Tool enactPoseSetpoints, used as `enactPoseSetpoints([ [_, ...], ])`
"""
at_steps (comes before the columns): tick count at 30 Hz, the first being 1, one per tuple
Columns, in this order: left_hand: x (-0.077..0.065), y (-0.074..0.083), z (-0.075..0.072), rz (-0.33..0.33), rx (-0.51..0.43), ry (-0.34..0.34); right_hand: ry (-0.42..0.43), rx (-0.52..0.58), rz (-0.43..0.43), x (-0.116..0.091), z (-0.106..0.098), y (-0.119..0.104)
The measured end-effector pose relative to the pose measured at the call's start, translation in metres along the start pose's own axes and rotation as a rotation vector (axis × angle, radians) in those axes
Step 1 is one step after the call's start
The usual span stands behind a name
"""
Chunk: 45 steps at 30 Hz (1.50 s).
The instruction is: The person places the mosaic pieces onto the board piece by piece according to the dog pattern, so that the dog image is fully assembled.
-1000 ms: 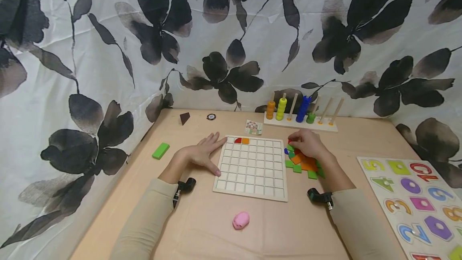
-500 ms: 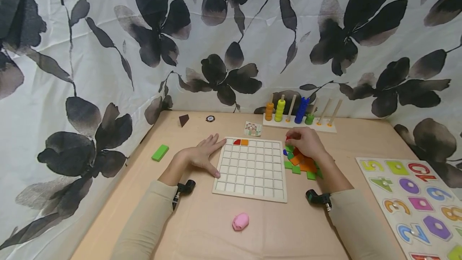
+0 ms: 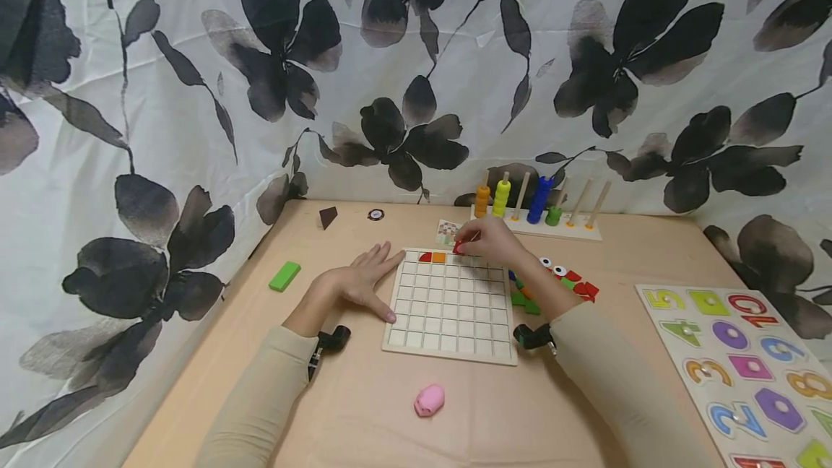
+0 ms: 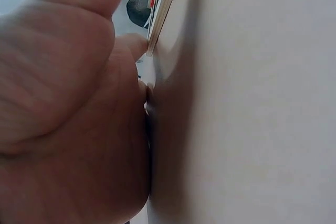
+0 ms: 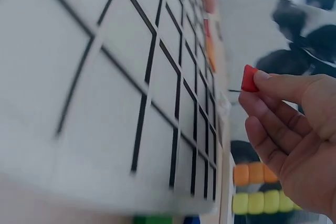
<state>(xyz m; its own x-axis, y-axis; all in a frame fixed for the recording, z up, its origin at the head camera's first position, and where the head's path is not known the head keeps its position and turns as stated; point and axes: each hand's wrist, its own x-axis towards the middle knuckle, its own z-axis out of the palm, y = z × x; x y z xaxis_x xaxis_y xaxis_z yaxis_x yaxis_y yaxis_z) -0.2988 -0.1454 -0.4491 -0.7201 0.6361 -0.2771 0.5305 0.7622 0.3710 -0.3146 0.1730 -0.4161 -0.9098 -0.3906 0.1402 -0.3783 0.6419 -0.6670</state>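
Observation:
My right hand (image 3: pixel 492 240) pinches a small red tile (image 5: pixel 248 78) between thumb and fingers, over the top row of a white grid board (image 3: pixel 448 316). In the right wrist view the tile is held apart from the board's surface. A red tile with a rounded edge (image 3: pixel 425 257) and an orange square tile (image 3: pixel 439 258) lie side by side in that top row. My left hand (image 3: pixel 357 282) rests on the table with fingers spread, its thumb and index finger touching the board's left edge. A small pattern card (image 3: pixel 446 232) lies just behind the board, partly hidden by my right hand.
Right of the board lie loose tiles, including green ones (image 3: pixel 528 303) and red ones (image 3: pixel 585 290), partly under my forearm. Behind stands a peg counting rack (image 3: pixel 536 224). A pink toy (image 3: pixel 430 400), a green block (image 3: pixel 284 276) and a number puzzle board (image 3: pixel 734 374) lie around.
My right hand has moved left from the tile pile to above the board's top row, carrying the red tile. More of the pile's far side now shows. My left hand stays put.

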Motion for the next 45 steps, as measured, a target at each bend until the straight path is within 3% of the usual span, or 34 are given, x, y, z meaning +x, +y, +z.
enactPoseSetpoints([
  [8, 0.001, -0.001, 0.001, -0.012, -0.025, 0.003, -0.102, -0.101, 0.061, 0.024, 0.017, -0.008],
  [22, 0.002, -0.001, -0.001, -0.013, -0.020, -0.006, -0.175, -0.226, 0.030, 0.025, 0.021, -0.014],
  [30, 0.003, 0.000, -0.003, -0.022, -0.019, -0.017, -0.171, -0.210, 0.049, 0.019, 0.023, -0.009],
  [37, 0.002, 0.000, -0.006, -0.027, -0.021, -0.017, -0.029, -0.108, -0.013, -0.005, 0.006, -0.004],
  [41, 0.003, 0.000, -0.006, -0.021, -0.024, -0.014, 0.092, -0.053, -0.042, -0.031, -0.020, -0.005],
  [45, 0.003, 0.000, -0.005, -0.019, -0.020, -0.020, 0.175, -0.001, -0.010, -0.057, -0.048, 0.001],
])
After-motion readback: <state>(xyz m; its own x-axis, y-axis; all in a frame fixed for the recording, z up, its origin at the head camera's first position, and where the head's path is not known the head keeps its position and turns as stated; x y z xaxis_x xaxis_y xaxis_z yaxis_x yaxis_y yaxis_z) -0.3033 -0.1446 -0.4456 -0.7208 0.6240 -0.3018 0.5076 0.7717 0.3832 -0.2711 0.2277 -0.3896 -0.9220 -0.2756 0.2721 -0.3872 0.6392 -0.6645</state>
